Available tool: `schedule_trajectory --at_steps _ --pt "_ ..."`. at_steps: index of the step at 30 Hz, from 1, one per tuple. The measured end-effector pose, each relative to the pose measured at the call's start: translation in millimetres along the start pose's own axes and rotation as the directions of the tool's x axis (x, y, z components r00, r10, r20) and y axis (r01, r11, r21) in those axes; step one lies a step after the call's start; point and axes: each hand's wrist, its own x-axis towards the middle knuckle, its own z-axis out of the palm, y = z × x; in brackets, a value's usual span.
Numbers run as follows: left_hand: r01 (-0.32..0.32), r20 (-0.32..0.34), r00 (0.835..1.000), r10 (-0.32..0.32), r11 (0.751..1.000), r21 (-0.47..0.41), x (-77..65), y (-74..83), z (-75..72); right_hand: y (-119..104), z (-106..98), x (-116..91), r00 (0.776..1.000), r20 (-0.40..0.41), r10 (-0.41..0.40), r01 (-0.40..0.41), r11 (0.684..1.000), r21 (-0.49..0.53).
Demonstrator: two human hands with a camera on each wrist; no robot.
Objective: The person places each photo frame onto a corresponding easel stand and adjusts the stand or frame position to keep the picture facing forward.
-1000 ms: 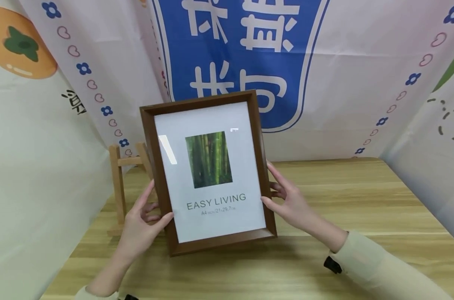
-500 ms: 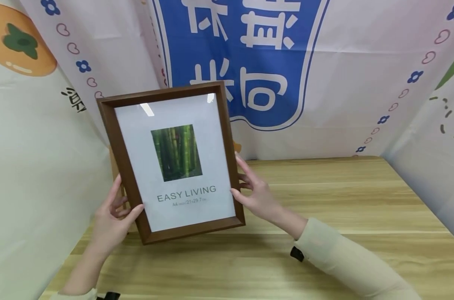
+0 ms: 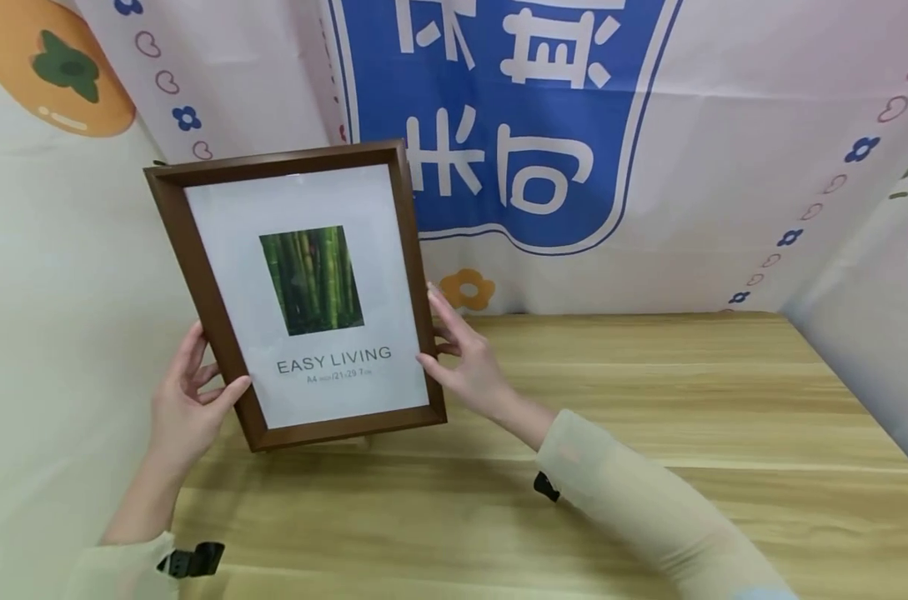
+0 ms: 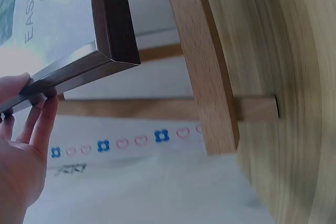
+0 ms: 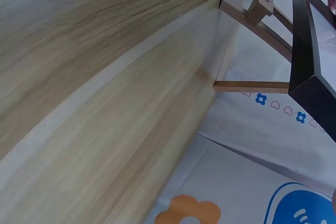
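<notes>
Left hand [image 3: 187, 408] and right hand [image 3: 472, 371] gripped the picture frame [image 3: 311, 292], probably lining up with the easel [image 4: 199, 66]. Next likely needed gentle lowering.

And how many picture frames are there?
1: the frame, held by its sides between the left hand and right hand, in front of the easel. No others show.

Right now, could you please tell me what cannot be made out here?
Head: most of the easel, hidden by the frame.
Head: part of the small print, too small.
Left wrist: the frame's top, cut by the left edge.
Right wrist: much of the frame, cut by the right edge.
</notes>
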Motion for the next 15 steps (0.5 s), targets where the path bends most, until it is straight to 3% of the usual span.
schedule_trajectory --at_steps 9,15 --pt "0.051 -0.047 0.997 -0.054 0.997 -0.058 13.4 -23.2 -14.0 3 27 10 1.0 0.01 -0.028 0.028 1.0 0.011" --pt "0.104 -0.083 0.991 -0.106 0.994 -0.032 19.3 -32.9 -23.1 3 44 16 0.999 0.001 -0.047 0.047 0.999 -0.023"
